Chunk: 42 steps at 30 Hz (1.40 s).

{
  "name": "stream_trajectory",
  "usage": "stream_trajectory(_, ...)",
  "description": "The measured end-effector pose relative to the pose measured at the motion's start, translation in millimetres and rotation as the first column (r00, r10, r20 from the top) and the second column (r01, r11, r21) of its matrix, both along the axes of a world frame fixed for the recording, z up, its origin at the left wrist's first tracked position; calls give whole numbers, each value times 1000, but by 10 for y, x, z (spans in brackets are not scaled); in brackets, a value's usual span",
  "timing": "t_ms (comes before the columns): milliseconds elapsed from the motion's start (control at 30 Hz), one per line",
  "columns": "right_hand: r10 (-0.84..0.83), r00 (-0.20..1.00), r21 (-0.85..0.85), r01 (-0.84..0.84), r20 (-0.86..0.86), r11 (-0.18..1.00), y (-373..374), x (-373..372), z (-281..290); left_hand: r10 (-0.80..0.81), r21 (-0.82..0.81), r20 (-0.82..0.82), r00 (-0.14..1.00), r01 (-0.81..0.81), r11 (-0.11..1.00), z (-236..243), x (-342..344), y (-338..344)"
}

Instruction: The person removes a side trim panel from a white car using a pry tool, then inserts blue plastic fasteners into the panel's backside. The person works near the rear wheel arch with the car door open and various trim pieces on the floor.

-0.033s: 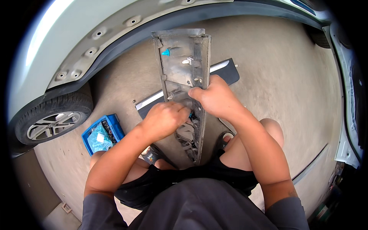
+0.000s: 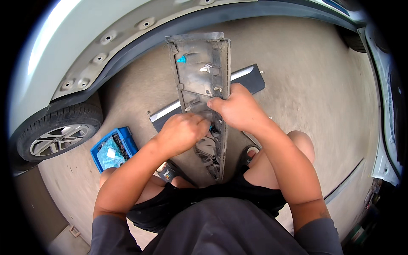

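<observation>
A long, dusty car trim panel (image 2: 197, 78) stands between my knees, its ribbed inner side facing me. My right hand (image 2: 240, 108) is closed round its right edge, the thumb lying on the inner side. Lower down, my left hand (image 2: 185, 132) is closed in a pinch against the panel; a bit of a blue clip (image 2: 211, 127) shows at its fingertips, the rest hidden by them. Nearer the panel's top sit another blue clip (image 2: 182, 59) and a white clip (image 2: 205, 68).
Behind the panel, a dark trim piece with a silver strip (image 2: 247, 77) lies on the floor (image 2: 297, 85). A blue bin (image 2: 132, 142) with a plastic bag and small parts stands at my left, near a car wheel (image 2: 59, 136). The car's sill (image 2: 238, 9) curves across the far side.
The trim panel's upper end has shifted slightly to the left. Both hands keep nearly the same places and grips.
</observation>
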State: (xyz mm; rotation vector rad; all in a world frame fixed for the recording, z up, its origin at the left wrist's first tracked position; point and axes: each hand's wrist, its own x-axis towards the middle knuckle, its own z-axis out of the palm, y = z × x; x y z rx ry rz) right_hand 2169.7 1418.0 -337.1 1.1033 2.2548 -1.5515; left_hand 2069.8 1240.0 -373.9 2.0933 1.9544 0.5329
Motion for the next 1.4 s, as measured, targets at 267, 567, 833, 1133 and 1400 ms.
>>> stream_trajectory(267, 67, 997, 18, -67, 29, 998, -25, -9, 37, -86, -52, -61, 994, 83, 995, -53, 77, 13)
stream_trajectory(567, 129, 991, 51, -130, 27, 990, -24, -14, 107, -120, -114, -149, 982, 103, 988, -106, 157, 45)
stream_trajectory(833, 83, 997, 69, -82, -9, 994, 96, -49, 15, 56, 79, -334, 941, -31, 996, -383, 380, -37)
stream_trajectory(1133, -2, 999, 51, 0, 45, 999, 173, -78, -4, 238, 57, -340, 910, -233, 971, -395, 513, 54)
stream_trajectory(1400, 31, 999, 68, -34, 36, 997, 129, -1, -67, 34, 36, -316, 948, -24, 999, -472, 398, 84)
